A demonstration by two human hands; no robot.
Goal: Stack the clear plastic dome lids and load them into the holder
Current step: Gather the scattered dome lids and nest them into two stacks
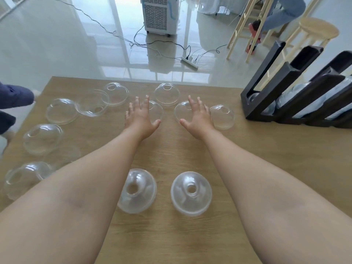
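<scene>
Your two bare arms reached forward over the wooden worktop [247, 168], both hands spread wide and holding nothing.

Far to the left of your left hand [142, 117], loose clear dome lids lay in a column near the worktop's left edge: one nearest you [24, 178], partly hidden by your left forearm, one further on [42, 139], and one beyond that [61, 111]. Just right of that last one, an upturned lid [92, 105] rested against another dome [116, 94], both beyond and left of your left hand.

Your left hand hovered palm down with the fingers splayed over a dome lid [156, 111], whose right part showed past the fingers; whether hand and lid touched cannot be told. Beyond the gap between your hands stood a further dome [166, 94].

Your right hand [197, 117] was likewise open, fingers splayed, over a lid [181, 111] visible at its left side. Just right of that hand sat another dome [222, 117].

Between your forearms, near you, two domes stood side by side with their holes up: one left [137, 191], one right [191, 194].

Well right of your right hand, the black slotted holder [274, 92] stood on the worktop's far right corner, with clear lids [297, 96] already lying in its channels.
</scene>
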